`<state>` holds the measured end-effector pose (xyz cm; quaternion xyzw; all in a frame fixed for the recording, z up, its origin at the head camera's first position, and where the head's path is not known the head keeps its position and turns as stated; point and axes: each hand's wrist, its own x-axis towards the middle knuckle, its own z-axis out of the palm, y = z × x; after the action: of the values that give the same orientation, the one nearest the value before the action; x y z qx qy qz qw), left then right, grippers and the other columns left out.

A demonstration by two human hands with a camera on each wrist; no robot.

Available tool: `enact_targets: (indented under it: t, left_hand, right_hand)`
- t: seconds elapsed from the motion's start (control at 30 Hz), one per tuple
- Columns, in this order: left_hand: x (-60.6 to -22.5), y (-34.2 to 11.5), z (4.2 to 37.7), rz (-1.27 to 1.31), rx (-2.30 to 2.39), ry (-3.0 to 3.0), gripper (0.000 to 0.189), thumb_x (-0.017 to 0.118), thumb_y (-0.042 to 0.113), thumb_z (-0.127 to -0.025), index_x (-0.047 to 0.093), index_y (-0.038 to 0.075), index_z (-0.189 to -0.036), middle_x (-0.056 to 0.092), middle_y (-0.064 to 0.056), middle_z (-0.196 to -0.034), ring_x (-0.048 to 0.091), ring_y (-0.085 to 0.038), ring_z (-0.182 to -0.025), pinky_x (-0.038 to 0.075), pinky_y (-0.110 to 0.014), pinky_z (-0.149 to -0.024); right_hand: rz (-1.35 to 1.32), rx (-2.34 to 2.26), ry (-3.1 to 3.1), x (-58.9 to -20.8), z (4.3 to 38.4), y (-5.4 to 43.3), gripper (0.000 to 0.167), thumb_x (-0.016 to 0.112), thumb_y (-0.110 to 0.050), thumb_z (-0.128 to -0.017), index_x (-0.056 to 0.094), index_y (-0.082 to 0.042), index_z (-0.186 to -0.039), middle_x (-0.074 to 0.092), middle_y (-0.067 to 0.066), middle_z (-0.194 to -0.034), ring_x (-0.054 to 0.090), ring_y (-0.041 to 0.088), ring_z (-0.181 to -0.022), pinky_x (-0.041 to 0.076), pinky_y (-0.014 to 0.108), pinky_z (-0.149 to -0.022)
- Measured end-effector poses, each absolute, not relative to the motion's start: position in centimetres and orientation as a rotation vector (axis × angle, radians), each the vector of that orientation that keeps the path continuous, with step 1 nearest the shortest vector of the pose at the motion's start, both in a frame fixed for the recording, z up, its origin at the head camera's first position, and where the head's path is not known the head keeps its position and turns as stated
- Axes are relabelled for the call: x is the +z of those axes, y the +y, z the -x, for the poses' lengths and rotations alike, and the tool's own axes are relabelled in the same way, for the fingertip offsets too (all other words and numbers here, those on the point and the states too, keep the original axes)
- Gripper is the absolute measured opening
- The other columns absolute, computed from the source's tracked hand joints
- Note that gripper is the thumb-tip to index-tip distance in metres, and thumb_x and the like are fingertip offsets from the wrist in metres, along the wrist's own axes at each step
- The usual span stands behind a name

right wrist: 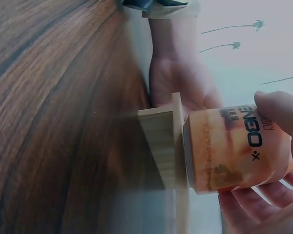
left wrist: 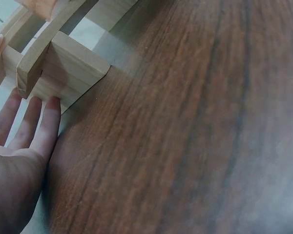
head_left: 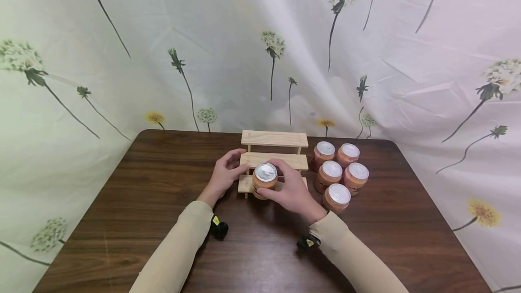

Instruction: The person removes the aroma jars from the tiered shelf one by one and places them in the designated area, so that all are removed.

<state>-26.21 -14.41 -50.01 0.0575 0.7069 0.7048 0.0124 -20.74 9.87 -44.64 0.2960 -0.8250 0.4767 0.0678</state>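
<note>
A small three-tier wooden rack (head_left: 273, 161) stands toward the back of the table. My right hand (head_left: 294, 192) grips an orange jar (head_left: 258, 183) with a silvery top, thumb in front and fingers round the far side. The jar (right wrist: 234, 151) is upright at the lowest shelf (right wrist: 179, 141); whether its base touches the wood I cannot tell. At the rack's left end is my left hand (head_left: 221, 176). In the left wrist view its fairly straight fingers (left wrist: 45, 129) touch the rack's side panel (left wrist: 71, 66), and its thumb is by a shelf end.
Several more silvery-topped jars stand right of the rack, among them a near jar (head_left: 337, 198) and a far jar (head_left: 349, 152). The brown wooden table (head_left: 163, 171) meets a white dandelion-print cloth (head_left: 236, 58) behind and at the sides.
</note>
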Motion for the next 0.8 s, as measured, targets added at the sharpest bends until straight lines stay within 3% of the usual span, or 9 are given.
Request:
enact_targets:
  t: [0.33, 0.63, 0.8]
  left_hand:
    - [-49.7, -14.4, 26.3, -0.161, 2.167, 2.207, 0.054, 0.075, 0.008, -0.099, 0.055, 0.006, -0.149, 0.055, -0.020, -0.146, 0.058, -0.040, -0.132, 0.061, -0.036, -0.083]
    - [-50.3, -14.6, 26.4, -0.182, 2.191, 2.225, 0.055, 0.077, 0.016, -0.098, 0.057, 0.013, -0.149, 0.056, -0.016, -0.146, 0.060, -0.036, -0.130, 0.061, -0.036, -0.083]
    - [-50.5, -14.5, 26.5, -0.214, 2.202, 2.234, 0.051, 0.078, 0.017, -0.098, 0.061, 0.015, -0.145, 0.057, -0.015, -0.143, 0.061, -0.036, -0.128, 0.061, -0.037, -0.083]
  right_hand:
    - [-0.908, 1.488, -2.342, -40.9, 19.1, 14.0, 0.069, 0.094, -0.017, -0.081, 0.058, -0.011, -0.140, 0.070, 0.003, -0.124, 0.068, 0.018, -0.112, 0.059, 0.037, -0.092]
    - [-0.728, 1.446, -2.286, -38.4, 17.9, 20.1, 0.073, 0.094, 0.003, -0.073, 0.060, -0.004, -0.137, 0.067, 0.010, -0.125, 0.067, 0.010, -0.107, 0.059, 0.022, -0.082]
    - [-0.590, 1.347, -2.260, -37.8, 17.2, 23.3, 0.075, 0.095, 0.008, -0.068, 0.063, -0.005, -0.135, 0.066, 0.008, -0.127, 0.067, 0.004, -0.108, 0.056, 0.016, -0.083]
